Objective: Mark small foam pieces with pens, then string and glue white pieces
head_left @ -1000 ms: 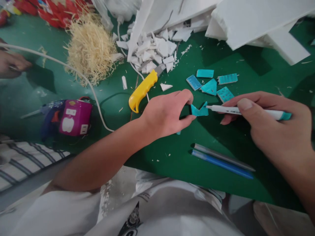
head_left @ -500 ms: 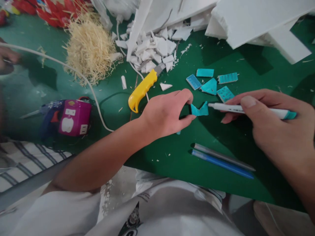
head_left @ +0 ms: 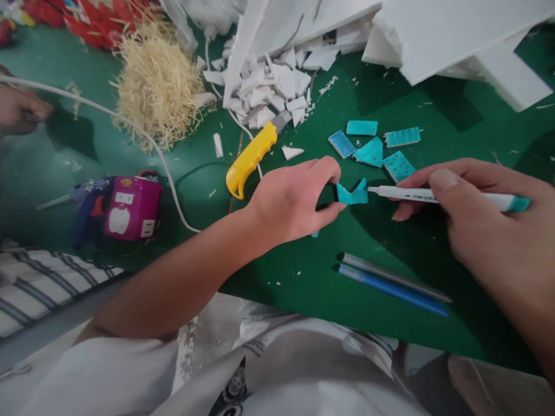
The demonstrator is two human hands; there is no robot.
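My left hand [head_left: 299, 196] pinches the left end of a small teal foam piece [head_left: 353, 193] with a notch in its upper edge. My right hand [head_left: 481, 202] grips a white marker [head_left: 416, 193] with a teal end, its tip pointing left at the piece's right corner; whether they touch I cannot tell. Just beyond lie several teal and blue painted pieces [head_left: 369, 151], some with dots or stripes. Another bit of teal [head_left: 314, 234] shows from beneath my left hand. Nearer me rest a grey pen [head_left: 396, 277] and a blue pen [head_left: 392, 290].
A yellow utility knife [head_left: 251, 160] with its blade out lies left of my left hand. Behind it are white foam scraps [head_left: 273, 86] and large foam boards [head_left: 459, 34]. Farther left are wood shavings [head_left: 158, 86], a magenta adapter [head_left: 132, 208], a cable [head_left: 147, 136] and another person's hand [head_left: 21, 110].
My right hand and the marker have shifted slightly right, away from the teal piece. My left hand keeps its hold. At far left, the other person's hand has moved right.
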